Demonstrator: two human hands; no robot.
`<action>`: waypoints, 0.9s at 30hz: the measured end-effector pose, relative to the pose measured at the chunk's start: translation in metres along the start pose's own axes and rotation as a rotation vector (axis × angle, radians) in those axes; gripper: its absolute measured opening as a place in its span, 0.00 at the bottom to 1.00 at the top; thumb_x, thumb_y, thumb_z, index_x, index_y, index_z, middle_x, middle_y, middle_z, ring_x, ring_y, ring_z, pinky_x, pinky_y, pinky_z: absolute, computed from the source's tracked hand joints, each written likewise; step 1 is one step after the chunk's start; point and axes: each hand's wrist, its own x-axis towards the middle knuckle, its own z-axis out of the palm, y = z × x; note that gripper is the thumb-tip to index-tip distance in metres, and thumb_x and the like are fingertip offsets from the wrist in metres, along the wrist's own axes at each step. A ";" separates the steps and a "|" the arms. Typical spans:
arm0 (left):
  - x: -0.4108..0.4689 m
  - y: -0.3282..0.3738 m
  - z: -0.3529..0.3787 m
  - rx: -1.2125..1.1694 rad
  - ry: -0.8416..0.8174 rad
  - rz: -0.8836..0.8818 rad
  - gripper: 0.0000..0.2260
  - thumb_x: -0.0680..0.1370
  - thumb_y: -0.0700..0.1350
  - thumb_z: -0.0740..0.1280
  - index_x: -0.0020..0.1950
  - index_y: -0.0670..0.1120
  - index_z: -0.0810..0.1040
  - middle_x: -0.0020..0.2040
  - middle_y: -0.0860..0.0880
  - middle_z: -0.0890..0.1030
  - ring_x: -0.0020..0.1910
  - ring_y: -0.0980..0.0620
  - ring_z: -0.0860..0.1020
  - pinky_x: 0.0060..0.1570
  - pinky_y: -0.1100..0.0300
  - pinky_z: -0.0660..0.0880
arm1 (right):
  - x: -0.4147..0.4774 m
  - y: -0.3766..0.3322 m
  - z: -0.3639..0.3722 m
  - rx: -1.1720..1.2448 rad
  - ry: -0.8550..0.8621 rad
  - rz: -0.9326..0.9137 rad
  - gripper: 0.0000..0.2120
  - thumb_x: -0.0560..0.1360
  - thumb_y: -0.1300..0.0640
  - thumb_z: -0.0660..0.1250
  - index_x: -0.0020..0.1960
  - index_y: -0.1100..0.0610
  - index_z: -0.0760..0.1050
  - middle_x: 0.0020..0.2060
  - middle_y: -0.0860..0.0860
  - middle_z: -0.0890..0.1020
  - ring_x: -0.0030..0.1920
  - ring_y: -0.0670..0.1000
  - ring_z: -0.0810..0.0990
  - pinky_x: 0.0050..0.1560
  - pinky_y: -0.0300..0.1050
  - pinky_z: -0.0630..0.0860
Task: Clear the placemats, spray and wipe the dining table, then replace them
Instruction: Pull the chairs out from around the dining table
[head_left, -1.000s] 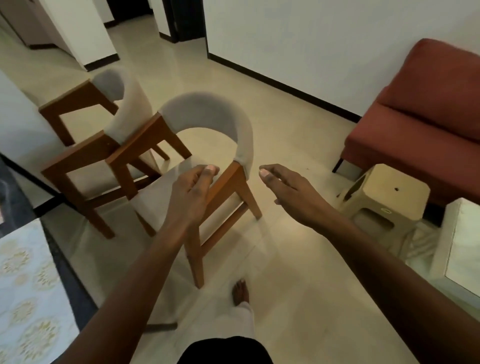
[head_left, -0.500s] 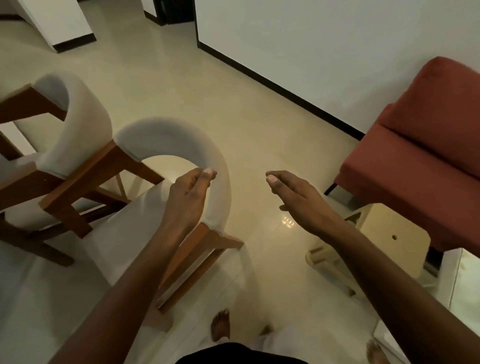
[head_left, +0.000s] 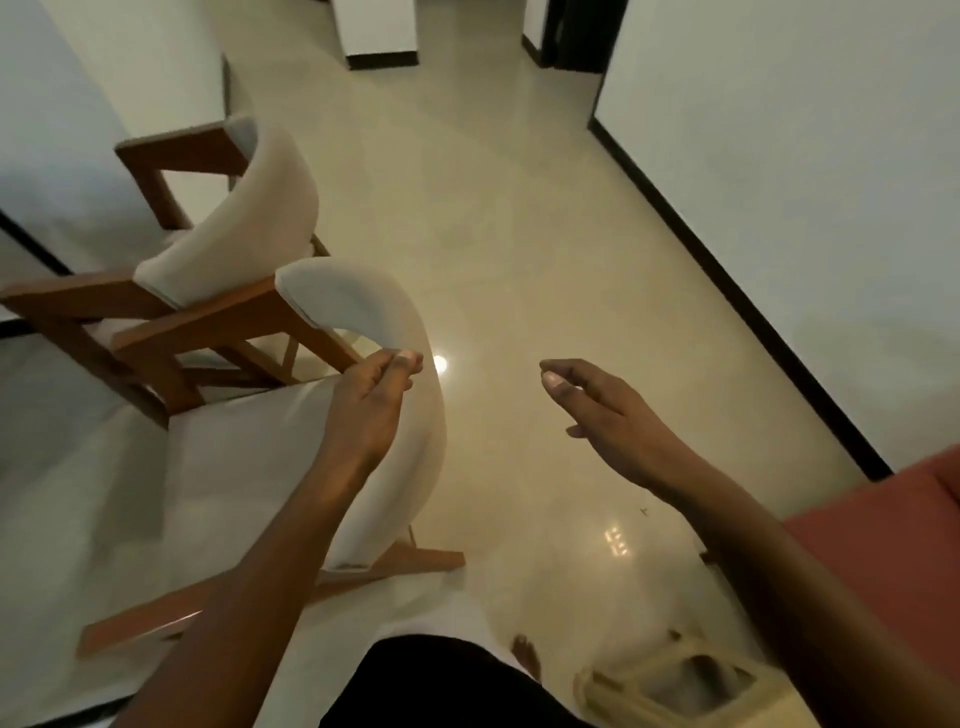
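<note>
1. While the left hand (head_left: 371, 410) pinches the cushioned backrest of the near dining chair (head_left: 358, 317), fingers closed on its top edge, the right hand (head_left: 602, 410) hangs loosely open and empty over the floor.
2. Neither placemats nor dining table show in this head view.
3. Dragging one-handed could knock this chair against the second chair (head_left: 234, 223) just beside it, or catch the bare foot (head_left: 525, 656).
4. Glossy cream floor tiles (head_left: 519, 234), white walls, a red sofa (head_left: 878, 545) and a plastic stool (head_left: 685, 686) surround them.
</note>
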 end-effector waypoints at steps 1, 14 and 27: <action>0.006 0.001 0.005 -0.012 0.031 -0.022 0.14 0.85 0.60 0.59 0.59 0.59 0.82 0.59 0.57 0.84 0.61 0.56 0.81 0.67 0.41 0.76 | 0.015 -0.002 -0.008 -0.013 -0.036 -0.018 0.26 0.79 0.29 0.59 0.72 0.39 0.74 0.67 0.36 0.78 0.66 0.38 0.77 0.68 0.56 0.78; 0.119 0.001 -0.008 -0.191 0.451 -0.138 0.10 0.86 0.54 0.61 0.53 0.57 0.81 0.50 0.51 0.85 0.46 0.64 0.82 0.49 0.60 0.75 | 0.245 -0.075 -0.001 -0.188 -0.437 -0.228 0.24 0.81 0.33 0.61 0.73 0.41 0.74 0.68 0.39 0.78 0.67 0.42 0.77 0.69 0.56 0.77; 0.077 -0.085 -0.064 -0.162 1.164 -0.583 0.10 0.85 0.54 0.64 0.52 0.53 0.84 0.50 0.51 0.85 0.55 0.47 0.82 0.56 0.48 0.77 | 0.415 -0.155 0.148 -0.579 -0.892 -0.515 0.25 0.83 0.37 0.60 0.77 0.45 0.70 0.78 0.47 0.70 0.75 0.52 0.70 0.74 0.55 0.69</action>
